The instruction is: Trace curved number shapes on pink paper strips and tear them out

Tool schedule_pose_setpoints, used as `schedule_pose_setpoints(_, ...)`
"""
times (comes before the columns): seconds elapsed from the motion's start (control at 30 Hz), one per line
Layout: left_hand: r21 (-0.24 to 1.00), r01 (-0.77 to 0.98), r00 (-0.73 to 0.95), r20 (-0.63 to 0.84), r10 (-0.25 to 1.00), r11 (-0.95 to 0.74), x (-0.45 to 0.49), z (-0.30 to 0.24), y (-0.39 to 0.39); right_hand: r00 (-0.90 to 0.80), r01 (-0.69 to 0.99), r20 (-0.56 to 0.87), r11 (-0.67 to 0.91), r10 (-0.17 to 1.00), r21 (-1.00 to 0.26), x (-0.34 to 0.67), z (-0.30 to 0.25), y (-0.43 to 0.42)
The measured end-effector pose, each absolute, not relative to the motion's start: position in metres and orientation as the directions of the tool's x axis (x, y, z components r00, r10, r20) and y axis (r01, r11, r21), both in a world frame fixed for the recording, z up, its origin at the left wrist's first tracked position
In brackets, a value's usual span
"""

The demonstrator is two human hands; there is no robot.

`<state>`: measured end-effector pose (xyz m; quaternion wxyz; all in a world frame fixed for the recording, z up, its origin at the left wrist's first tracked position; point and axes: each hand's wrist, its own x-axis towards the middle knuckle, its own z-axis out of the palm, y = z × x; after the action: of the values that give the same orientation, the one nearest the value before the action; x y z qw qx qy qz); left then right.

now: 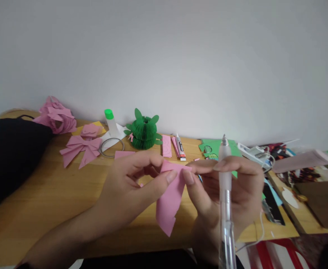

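Currently left hand [137, 185] and right hand [241, 192] pinch pink paper strip [170, 194], right also gripping pen [225, 179]. Top looks folded, rest not; bow [81, 147] seemingly done, near desk's [68, 190] back edge.

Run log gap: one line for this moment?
left hand: pinches pink paper | right hand: pinches same paper, holds pen | behind: green paper figure
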<state>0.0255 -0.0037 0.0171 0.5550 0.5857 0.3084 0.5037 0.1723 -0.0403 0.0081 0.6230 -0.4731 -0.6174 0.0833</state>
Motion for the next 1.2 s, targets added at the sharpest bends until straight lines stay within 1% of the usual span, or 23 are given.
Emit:
schedule_pose_setpoints(0.2,0.959,-0.205,0.290,0.251,0.923,-0.196,0.026,0.017,-0.003,0.235,0.464,0.694,0.549,0.680,-0.695,0.172,0.008,-0.040)
schedule_pose_setpoints(0.4,0.961,-0.189,0.319,0.257,0.912,-0.204,0.025,0.013,-0.002,0.249,0.409,0.682,0.564,0.688,-0.718,0.172,0.008,-0.040)
schedule_pose_setpoints(0.5,0.958,-0.197,0.324,0.263,0.909,-0.207,0.024,0.015,-0.002,0.244,0.406,0.677,0.560,0.695,-0.722,0.172,0.008,-0.040)
schedule_pose_setpoints(0.7,0.949,-0.198,0.236,0.288,0.928,-0.244,0.024,0.019,-0.001,0.226,0.407,0.662,0.548,0.715,-0.731,0.174,0.008,-0.040)
schedule_pose_setpoints(0.83,0.948,-0.239,0.260,0.271,0.927,-0.210,0.025,0.018,0.000,0.228,0.331,0.654,0.574,0.721,-0.748,0.174,0.008,-0.040)
schedule_pose_setpoints(1.03,0.934,-0.309,0.271,0.268,0.925,-0.180,0.024,0.010,0.001,0.228,0.148,0.613,0.595,0.756,-0.790,0.175,0.011,-0.038)
schedule_pose_setpoints(1.2,0.931,-0.327,0.280,0.257,0.925,-0.160,0.021,0.003,0.001,0.199,0.127,0.600,0.587,0.775,-0.800,0.175,0.014,-0.036)
